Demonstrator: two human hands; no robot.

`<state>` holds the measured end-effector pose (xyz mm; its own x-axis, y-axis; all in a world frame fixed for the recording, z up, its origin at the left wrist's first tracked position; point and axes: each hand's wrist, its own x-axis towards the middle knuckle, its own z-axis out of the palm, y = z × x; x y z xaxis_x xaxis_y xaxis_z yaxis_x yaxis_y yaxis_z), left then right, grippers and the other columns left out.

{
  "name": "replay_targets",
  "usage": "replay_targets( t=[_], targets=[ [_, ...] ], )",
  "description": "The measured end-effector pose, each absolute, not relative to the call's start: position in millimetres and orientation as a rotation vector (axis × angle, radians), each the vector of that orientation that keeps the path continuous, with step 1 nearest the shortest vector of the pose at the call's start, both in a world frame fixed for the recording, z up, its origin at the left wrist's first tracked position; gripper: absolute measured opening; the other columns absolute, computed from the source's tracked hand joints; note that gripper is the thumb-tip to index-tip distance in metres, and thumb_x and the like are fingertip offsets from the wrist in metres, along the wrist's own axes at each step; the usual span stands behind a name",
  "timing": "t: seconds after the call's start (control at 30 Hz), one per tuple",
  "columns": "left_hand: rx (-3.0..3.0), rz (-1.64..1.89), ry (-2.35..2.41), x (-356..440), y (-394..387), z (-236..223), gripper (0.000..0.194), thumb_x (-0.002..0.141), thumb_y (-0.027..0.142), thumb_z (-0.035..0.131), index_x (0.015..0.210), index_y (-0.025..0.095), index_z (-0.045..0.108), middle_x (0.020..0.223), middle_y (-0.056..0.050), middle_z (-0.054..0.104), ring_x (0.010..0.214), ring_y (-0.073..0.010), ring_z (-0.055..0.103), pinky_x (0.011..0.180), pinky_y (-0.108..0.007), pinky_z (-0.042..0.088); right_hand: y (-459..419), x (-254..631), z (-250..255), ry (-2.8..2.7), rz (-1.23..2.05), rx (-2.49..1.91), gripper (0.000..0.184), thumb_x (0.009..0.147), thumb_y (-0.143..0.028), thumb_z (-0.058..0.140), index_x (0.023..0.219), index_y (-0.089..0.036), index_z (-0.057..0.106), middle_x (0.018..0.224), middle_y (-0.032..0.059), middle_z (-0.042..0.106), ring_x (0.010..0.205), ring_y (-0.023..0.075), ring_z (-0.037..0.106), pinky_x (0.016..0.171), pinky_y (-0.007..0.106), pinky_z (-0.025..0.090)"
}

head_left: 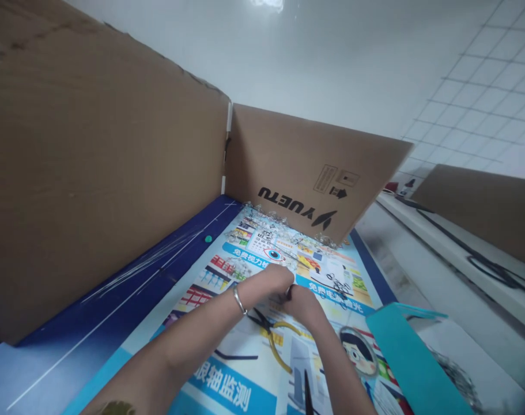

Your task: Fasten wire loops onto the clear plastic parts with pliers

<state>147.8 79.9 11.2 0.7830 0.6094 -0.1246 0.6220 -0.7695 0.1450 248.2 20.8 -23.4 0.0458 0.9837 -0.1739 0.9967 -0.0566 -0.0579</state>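
Forearms (180, 346) foremost, yellow-handled pliers (267, 327) just short of left hand (274, 280) and right hand (304, 302), fingers hidden, grip unclear.

the light is cool, bluish and fairly even, a little dim. a burnt-out white glare (267, 3) sits at twelve o'clock, cut off by the top edge, and the pale wall (331, 69) around it fades to grey. the big cardboard panel (106, 138) at nine to ten o'clock is the darkest area; a soft shadow fills its corner with the lighter rear panel (305, 155). a whitish sheen washes the blue strip (11, 369) at eight o'clock. wide-angle stretch slants the outer edges. fine detail on both hands (277, 280) is smeared.
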Motion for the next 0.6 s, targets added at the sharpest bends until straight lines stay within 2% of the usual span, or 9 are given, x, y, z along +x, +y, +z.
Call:
replay_targets(
  t=[0.2, 0.3, 0.4, 0.53, 0.6],
  targets=[
    [2.971, -0.03, 0.934, 127.2, 48.9, 28.4, 0.014, 0.074, 0.007, 0.052, 0.076, 0.01, 0.066, 0.082, -0.016, 0.067, 0.079, -0.0292, 0.064, 0.064, -0.037, 0.051, 17.8, 251.0, -23.3, 2.126, -0.179, 2.208, 0.018, 0.074, -0.031, 0.054, 0.079, -0.016, 0.063, 0.084, 0.0113, 0.067, 0.078, 0.0212, 0.062, 0.054, 0.025, 0.032],
    [3.04, 0.027, 0.865, 97.3, 16.6, 25.5, 0.016, 0.075, 0.007, 0.049, 0.078, 0.012, 0.064, 0.081, -0.014, 0.067, 0.075, -0.0262, 0.064, 0.062, -0.035, 0.05, 17.0, 252.7, -19.7, 2.136, -0.152, 2.203, 0.017, 0.07, -0.032, 0.059, 0.076, -0.016, 0.063, 0.082, 0.0112, 0.067, 0.078, 0.0222, 0.062, 0.055, 0.025, 0.031],
    [3.13, 0.178, 0.722, 57.1, -11.5, 14.0, 0.012, 0.075, 0.011, 0.05, 0.077, 0.015, 0.061, 0.076, -0.009, 0.066, 0.066, -0.0218, 0.062, 0.057, -0.03, 0.048, 15.9, 249.7, -13.5, 2.154, -0.102, 2.238, 0.018, 0.074, -0.033, 0.054, 0.073, -0.016, 0.062, 0.08, 0.0099, 0.066, 0.076, 0.0215, 0.061, 0.054, 0.025, 0.03],
    [3.014, 0.257, 0.941, 1.7, -13.2, 1.7, 0.011, 0.078, 0.013, 0.049, 0.074, 0.016, 0.058, 0.073, -0.005, 0.065, 0.064, -0.0177, 0.061, 0.056, -0.025, 0.045, 10.4, 231.6, -5.7, 2.244, -0.011, 2.277, 0.018, 0.081, -0.025, 0.045, 0.074, -0.018, 0.059, 0.083, 0.0072, 0.065, 0.076, 0.0186, 0.059, 0.055, 0.025, 0.029],
    [2.912, 0.369, 1.102, -21.0, 2.5, 3.6, 0.015, 0.082, 0.016, 0.046, 0.078, 0.017, 0.059, 0.076, -0.004, 0.065, 0.068, -0.0174, 0.061, 0.059, -0.024, 0.044, 5.1, 216.6, -4.3, 2.329, 0.001, 2.244, 0.017, 0.081, -0.024, 0.044, 0.074, -0.019, 0.059, 0.084, 0.0048, 0.064, 0.074, 0.0165, 0.058, 0.057, 0.025, 0.03]
  ],
)
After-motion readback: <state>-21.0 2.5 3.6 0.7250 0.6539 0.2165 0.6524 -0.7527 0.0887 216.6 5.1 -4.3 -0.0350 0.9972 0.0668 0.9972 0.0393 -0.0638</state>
